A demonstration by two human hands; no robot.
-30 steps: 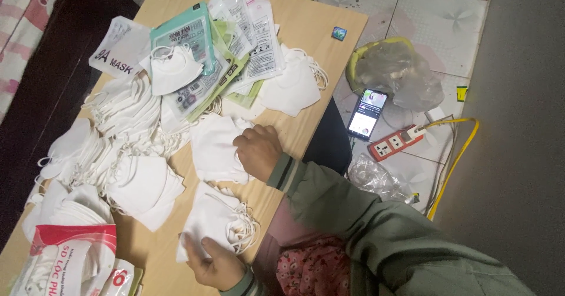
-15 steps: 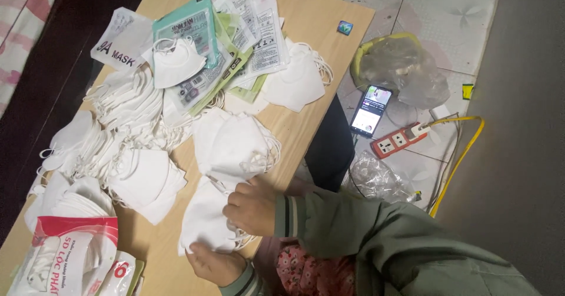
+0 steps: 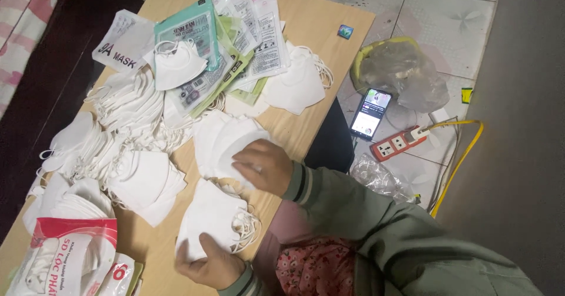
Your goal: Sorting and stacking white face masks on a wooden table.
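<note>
My right hand [image 3: 263, 167] lies palm-down on a pile of white folded face masks [image 3: 226, 140] near the table's front edge, fingers curled on the top mask. Just below it lies a second pile of white masks [image 3: 213, 213] with ear loops sticking out to the right. My left hand [image 3: 209, 265] grips the near end of that lower pile, fingers on top of it. Both sleeves are green.
Several more mask piles [image 3: 126, 104] cover the wooden table [image 3: 318, 31], with printed mask pouches [image 3: 194, 31] at the back and a red-and-white bag [image 3: 70, 260] at the near left. On the tiled floor are a lit phone [image 3: 369, 113], a power strip [image 3: 395, 146] and plastic bags [image 3: 397, 75].
My right hand went down to the lower pile half a second ago and has come back up onto the upper pile. My left hand stayed at the lower pile's near end.
</note>
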